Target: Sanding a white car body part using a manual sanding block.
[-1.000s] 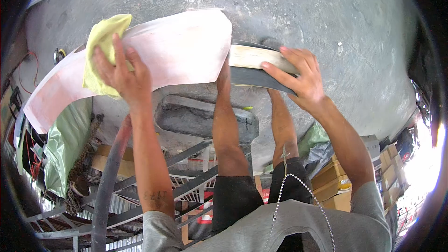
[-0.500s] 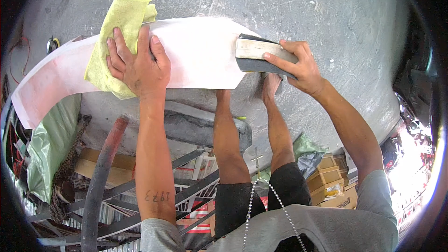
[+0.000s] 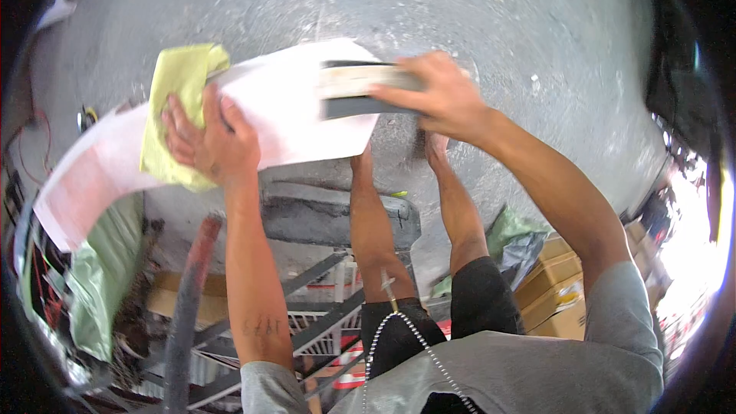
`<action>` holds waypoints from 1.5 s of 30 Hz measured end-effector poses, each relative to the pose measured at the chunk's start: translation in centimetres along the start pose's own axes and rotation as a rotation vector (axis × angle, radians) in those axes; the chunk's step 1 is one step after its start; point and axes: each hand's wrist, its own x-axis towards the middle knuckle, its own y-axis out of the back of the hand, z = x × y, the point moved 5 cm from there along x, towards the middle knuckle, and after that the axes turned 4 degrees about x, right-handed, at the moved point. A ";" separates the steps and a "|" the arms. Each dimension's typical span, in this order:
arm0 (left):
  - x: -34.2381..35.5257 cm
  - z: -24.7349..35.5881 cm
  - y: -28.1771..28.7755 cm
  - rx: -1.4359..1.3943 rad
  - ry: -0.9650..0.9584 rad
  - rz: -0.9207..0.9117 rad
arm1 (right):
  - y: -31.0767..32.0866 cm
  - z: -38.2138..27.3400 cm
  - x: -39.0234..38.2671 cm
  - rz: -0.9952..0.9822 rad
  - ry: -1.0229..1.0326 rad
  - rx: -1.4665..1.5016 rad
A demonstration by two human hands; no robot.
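At the far left we see the long white curved panel (image 3: 299,107) sweeping down toward a green bag (image 3: 100,291) and some cluttered wiring, its lower end unsupported as far as we can tell. Moving right, our left hand (image 3: 203,138) lies flat, fingers spread, pressing a yellow cloth (image 3: 180,100) against the panel's face; it grips nothing, only pins the cloth in place. Further right, our right hand (image 3: 441,96) is closed around a rectangular sanding block (image 3: 360,88), which rests on the panel near its right end. Below, our bare legs stand on the grey concrete floor (image 3: 498,23) beside a dark block-shaped object (image 3: 337,218). We judge that the panel is steadied mainly by the left palm, so a hard push on the block could make it slide or twist out from under the cloth. The block sits close to the panel's edge and could slip off it.
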 end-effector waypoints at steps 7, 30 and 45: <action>0.5 0.0 0.7 -0.029 -0.069 -0.016 | 0.7 7.4 -11.9 -0.042 -0.289 -0.045; -12.8 33.3 7.0 -0.597 -0.661 -0.708 | 0.2 -1.9 -47.7 0.104 -1.216 0.585; 5.1 22.7 3.1 -0.125 -0.399 -0.772 | -6.1 -4.9 -60.0 -0.084 -1.692 0.593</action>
